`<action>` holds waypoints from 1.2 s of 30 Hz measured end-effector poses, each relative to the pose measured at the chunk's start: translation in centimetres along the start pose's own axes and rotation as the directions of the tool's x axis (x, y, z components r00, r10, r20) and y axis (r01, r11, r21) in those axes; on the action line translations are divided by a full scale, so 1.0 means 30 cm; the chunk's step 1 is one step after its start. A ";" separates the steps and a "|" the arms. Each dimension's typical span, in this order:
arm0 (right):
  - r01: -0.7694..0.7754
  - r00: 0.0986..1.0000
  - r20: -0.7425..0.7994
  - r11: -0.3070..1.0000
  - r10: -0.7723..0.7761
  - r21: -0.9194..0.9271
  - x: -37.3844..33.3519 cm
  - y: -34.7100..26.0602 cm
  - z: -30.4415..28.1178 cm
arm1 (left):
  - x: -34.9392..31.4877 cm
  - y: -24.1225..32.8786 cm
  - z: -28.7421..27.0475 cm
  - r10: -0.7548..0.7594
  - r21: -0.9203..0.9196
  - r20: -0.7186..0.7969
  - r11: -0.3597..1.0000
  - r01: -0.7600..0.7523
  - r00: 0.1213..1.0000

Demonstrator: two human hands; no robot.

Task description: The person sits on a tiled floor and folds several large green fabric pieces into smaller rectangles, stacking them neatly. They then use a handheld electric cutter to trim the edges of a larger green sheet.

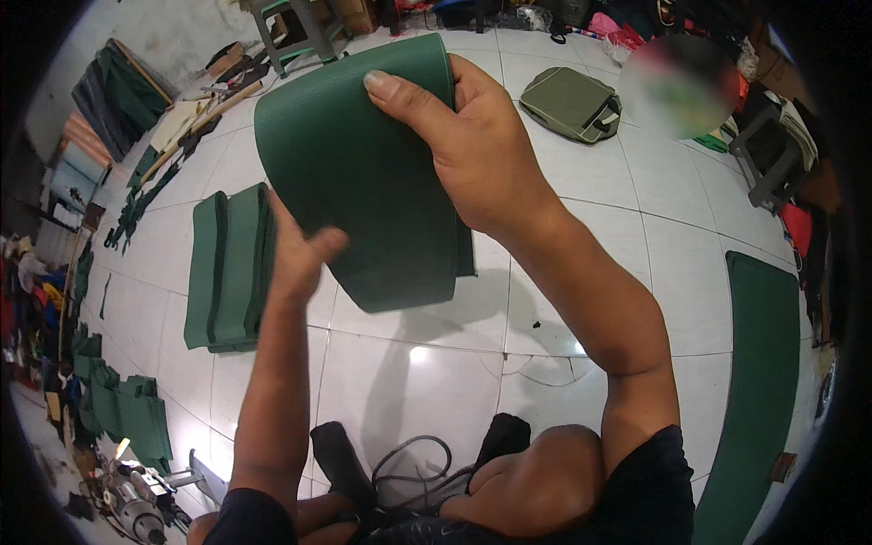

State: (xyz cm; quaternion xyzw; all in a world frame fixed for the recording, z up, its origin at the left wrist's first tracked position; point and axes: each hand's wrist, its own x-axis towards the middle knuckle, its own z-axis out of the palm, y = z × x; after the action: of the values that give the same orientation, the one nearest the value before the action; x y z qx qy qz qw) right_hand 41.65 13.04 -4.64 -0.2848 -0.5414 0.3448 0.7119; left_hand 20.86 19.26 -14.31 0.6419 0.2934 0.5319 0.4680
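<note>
A dark green leather-like sheet [381, 200], folded over in a loose curve, is held up in front of me above the floor. My right hand [486, 136] grips its upper right part, thumb on the near face and fingers around behind the edge. Beside the sheet's lower left edge is my left hand [295, 250], slightly blurred. Its thumb sticks out over the near face, apart from the fingers, whose tips are partly hidden at the edge. Just left of that hand, a stack of folded green sheets [227, 268] lies on the tiles.
A long green strip [763, 363] lies at the right. An olive bag [572, 104] is on the far floor, with a grey stool [295, 32] at the back. More green pieces [127, 413] and a metal machine [136, 509] are at lower left. A cable [418, 445] loops between my feet.
</note>
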 end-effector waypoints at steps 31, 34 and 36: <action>-0.165 0.984 -0.014 0.948 0.175 0.273 -0.081 -0.033 -0.084 | -0.162 -0.029 0.153 -0.182 0.228 0.003 0.958 0.176 0.983; -0.234 0.960 -0.052 0.892 0.274 0.387 -0.165 0.047 -0.221 | -0.103 0.038 0.082 -0.175 0.468 0.083 0.876 0.117 0.981; -0.337 0.916 -0.032 0.811 0.399 0.479 -0.269 0.146 -0.320 | -0.071 0.061 0.041 -0.253 0.642 0.224 0.765 0.053 0.941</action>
State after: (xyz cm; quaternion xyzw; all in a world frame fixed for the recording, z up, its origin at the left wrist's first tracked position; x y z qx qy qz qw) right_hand 48.72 8.89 -15.11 -0.2280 -0.3295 0.5759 0.7126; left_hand 21.27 16.31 -13.51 0.8068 0.4317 0.2603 0.3083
